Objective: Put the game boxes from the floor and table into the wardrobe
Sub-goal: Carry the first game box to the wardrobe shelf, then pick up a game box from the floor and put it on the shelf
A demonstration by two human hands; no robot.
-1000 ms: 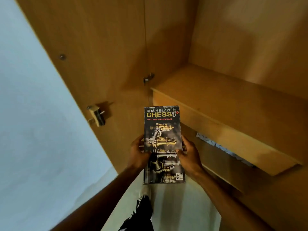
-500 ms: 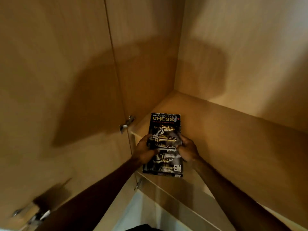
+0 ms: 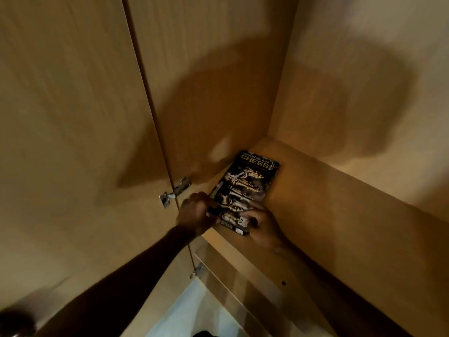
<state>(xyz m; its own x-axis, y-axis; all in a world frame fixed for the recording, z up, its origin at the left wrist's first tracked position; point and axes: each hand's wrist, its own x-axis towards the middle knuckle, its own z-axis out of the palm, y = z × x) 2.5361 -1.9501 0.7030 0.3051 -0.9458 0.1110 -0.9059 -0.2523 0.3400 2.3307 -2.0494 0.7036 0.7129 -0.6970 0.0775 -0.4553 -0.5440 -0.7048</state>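
Chess box (image 3: 245, 188): a dark game box with "CHESS" in yellow letters and chess pieces on its cover, face up inside the wardrobe. It stretches away from both hands toward the inner corner.
Left hand (image 3: 194, 215): at the box's near left edge, fingers curled round that edge and gripping it. The forearm runs back down toward the person.
Right hand (image 3: 263, 224): at the box's near right corner, fingers bent over the top face and holding it. Motion blur hides the thumb.
Between the hands: the near end of the box, its short edge facing the person.
Shelf (image 3: 340, 215): a pale wooden board under and beyond both hands. The box's far end lies on it – whether the near end rests on it or is lifted, I cannot tell.
Beyond the fingertips: the box's title end, just short of the corner where the side panel (image 3: 206, 93) meets the back panel (image 3: 364, 81).
Left of the left hand: a metal hinge (image 3: 173, 192), just beside the knuckles, and past it the open wardrobe door (image 3: 73, 117).
Below the left wrist: a second hinge (image 3: 197, 269) – smaller in view – by the next board down.
Shadows: dark shapes fall on the side and back panels above the hands.
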